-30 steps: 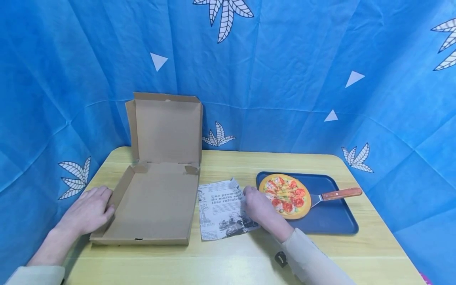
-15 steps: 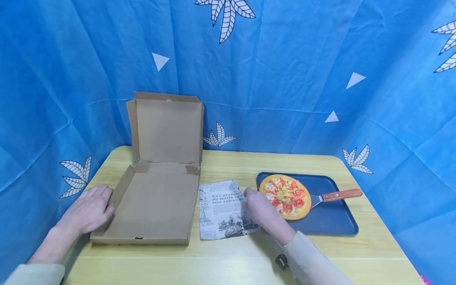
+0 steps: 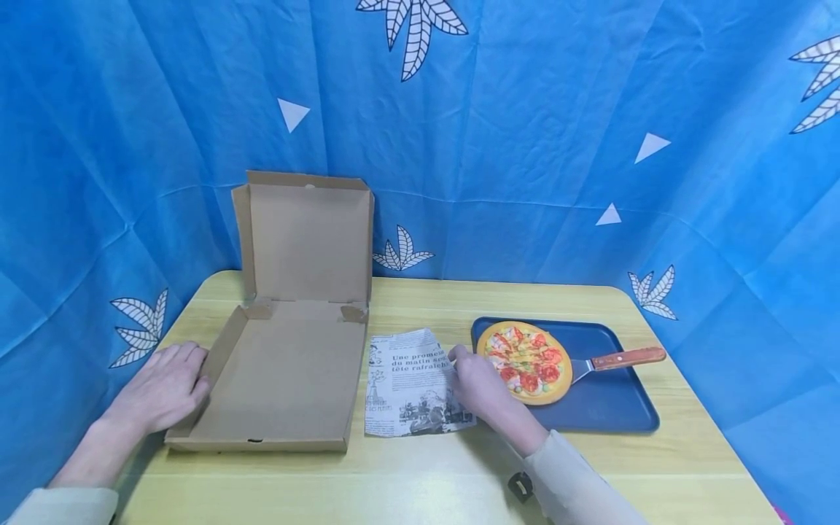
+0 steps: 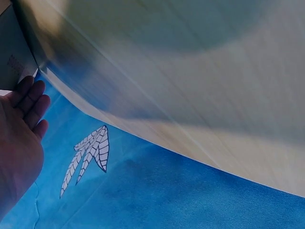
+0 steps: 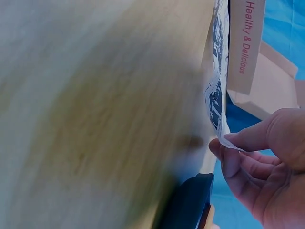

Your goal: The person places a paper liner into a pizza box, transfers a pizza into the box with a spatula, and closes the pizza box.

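Note:
A sheet of newsprint-style paper (image 3: 416, 383) lies between the pizza box and the tray. Its right edge is pinched between the thumb and fingers of my right hand (image 3: 484, 386); the right wrist view shows the pinched paper (image 5: 219, 107) lifted there. At the left, my left hand (image 3: 157, 390) holds the side wall of the cardboard pizza box (image 3: 282, 379), thumb over the top edge and fingers along the outside. The box's lid (image 3: 311, 237) stands upright. In the left wrist view the left hand's fingers (image 4: 33, 102) are beside the box wall, the thumb hidden.
A blue tray (image 3: 604, 408) to the right bears a pizza (image 3: 525, 361) on a pizza server with a wooden handle (image 3: 630, 357) that overhangs the tray's rim. Blue patterned cloth (image 3: 525, 131) hangs behind the wooden table (image 3: 420, 488).
The paper's left part shifts and flattens slightly, its lower left corner moving up a little. Both hands keep their places; the box, tray and pizza stay still.

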